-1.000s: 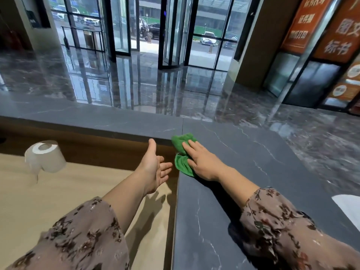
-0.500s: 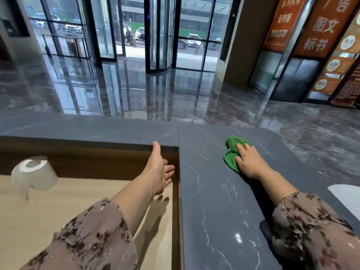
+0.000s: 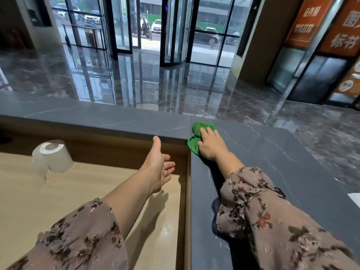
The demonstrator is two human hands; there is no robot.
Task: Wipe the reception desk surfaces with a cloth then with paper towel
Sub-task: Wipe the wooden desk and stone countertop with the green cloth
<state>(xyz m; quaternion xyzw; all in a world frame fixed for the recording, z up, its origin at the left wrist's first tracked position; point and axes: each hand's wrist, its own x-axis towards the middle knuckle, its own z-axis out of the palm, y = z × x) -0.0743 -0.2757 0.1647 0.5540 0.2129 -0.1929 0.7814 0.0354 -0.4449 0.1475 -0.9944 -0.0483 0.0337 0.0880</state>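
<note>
A green cloth (image 3: 200,128) lies bunched on the dark grey stone counter (image 3: 282,162), close to the inner corner where the two raised ledges meet. My right hand (image 3: 211,145) presses flat on the cloth with straight fingers, covering its near half. My left hand (image 3: 158,165) hovers open, thumb up, above the lower wooden desk (image 3: 39,201), holding nothing. A roll of white paper towel (image 3: 51,155) stands on that wooden desk at the left.
The raised stone ledge (image 3: 87,115) runs left along the far side of the wooden desk. A white sheet (image 3: 355,199) shows at the right edge of the counter. Beyond the counter lie a glossy lobby floor and a glass revolving door (image 3: 175,32).
My right hand slid the green cloth out to the right across the counter, then back left to the inner corner. My left hand has stayed open over the wooden desk.
</note>
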